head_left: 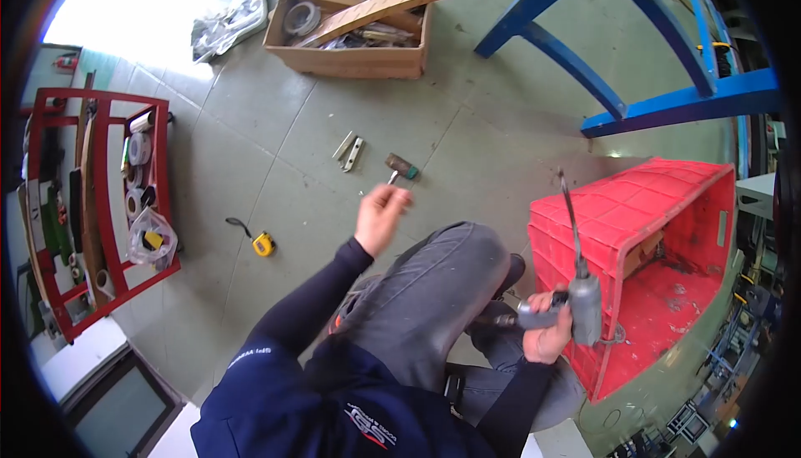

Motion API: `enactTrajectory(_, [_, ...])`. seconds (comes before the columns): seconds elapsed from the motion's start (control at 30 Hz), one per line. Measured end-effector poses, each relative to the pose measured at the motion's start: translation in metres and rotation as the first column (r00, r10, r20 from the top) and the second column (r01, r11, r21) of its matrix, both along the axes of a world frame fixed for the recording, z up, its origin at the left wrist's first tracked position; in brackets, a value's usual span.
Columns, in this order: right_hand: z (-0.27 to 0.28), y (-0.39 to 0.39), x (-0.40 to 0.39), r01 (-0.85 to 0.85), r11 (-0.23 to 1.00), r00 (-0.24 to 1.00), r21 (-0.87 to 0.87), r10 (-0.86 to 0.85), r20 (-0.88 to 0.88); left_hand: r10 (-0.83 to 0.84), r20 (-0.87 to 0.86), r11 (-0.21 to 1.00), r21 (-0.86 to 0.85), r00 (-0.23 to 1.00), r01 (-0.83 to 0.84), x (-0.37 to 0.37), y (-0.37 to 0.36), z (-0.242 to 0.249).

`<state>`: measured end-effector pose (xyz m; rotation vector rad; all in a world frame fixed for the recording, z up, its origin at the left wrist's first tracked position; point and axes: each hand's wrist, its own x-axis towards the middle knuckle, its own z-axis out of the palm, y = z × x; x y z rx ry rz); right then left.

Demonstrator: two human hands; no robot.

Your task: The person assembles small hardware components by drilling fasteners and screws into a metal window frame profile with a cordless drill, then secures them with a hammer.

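My left hand [382, 218] is above the floor with its fingers curled together, close to the handle of a hammer [401, 166] with a brown and green head; whether it grips anything is too small to tell. My right hand [546, 334] is wrapped round a grey power tool [586, 311] with a long thin bit pointing up, beside the red crate. A silver metal tool [353, 154] lies on the floor left of the hammer. Farther left lies a yellow tape measure [264, 244] with a black strap.
A red plastic crate [617, 233] lies on its side at the right. Blue metal framing [680, 108] stands at the upper right. A cardboard box [359, 62] of parts and wood is at the top. A red rack [108, 208] with rolls stands at the left.
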<state>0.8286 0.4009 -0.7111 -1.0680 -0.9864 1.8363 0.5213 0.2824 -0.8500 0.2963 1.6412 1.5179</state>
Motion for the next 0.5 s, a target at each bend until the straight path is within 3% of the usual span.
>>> enactTrajectory(0.03, [-0.011, 0.006, -0.006, 0.053, 0.998, 0.996, -0.04, -0.05, 0.074, 0.171, -0.274, 0.974, -0.096, 0.946, -0.204, -0.012, -0.022, -0.054])
enactTrajectory(0.07, [-0.026, 0.014, -0.015, 0.107, 0.991, 0.984, -0.077, -0.094, 0.149, 0.205, -0.56, 0.882, -0.25, 0.803, -0.4, -0.028, -0.056, -0.111])
enactTrajectory(0.1, [-0.048, 0.021, -0.021, 0.132, 0.985, 0.974, -0.111, -0.108, 0.198, 0.263, -0.641, 0.744, -0.341, 0.721, -0.574, -0.043, -0.084, -0.148])
enactTrajectory(0.13, [-0.072, 0.032, -0.028, 0.157, 0.978, 0.962, -0.137, -0.12, 0.246, 0.17, -0.714, 0.616, -0.461, 0.68, -0.638, -0.061, -0.126, -0.197])
enactTrajectory(0.17, [-0.092, 0.042, -0.036, 0.148, 0.968, 0.959, -0.201, -0.091, 0.269, 0.262, -0.658, 0.52, -0.519, 0.705, -0.678, -0.069, -0.146, -0.2])
enactTrajectory(0.3, [-0.175, 0.064, -0.056, 0.163, 0.829, 0.976, -0.535, -0.057, 0.21, 0.283, -0.443, 0.527, -0.669, 0.85, -0.524, -0.081, -0.226, -0.248])
enactTrajectory(0.4, [-0.228, 0.068, -0.064, 0.208, 0.776, 0.966, -0.596, -0.069, 0.248, 0.079, -0.488, 0.455, -0.758, 0.869, -0.467, -0.076, -0.234, -0.216])
enactTrajectory(0.5, [-0.26, 0.061, -0.07, 0.232, 0.735, 0.956, -0.637, -0.054, 0.287, -0.143, -0.485, 0.495, -0.79, 0.863, -0.362, -0.065, -0.237, -0.2])
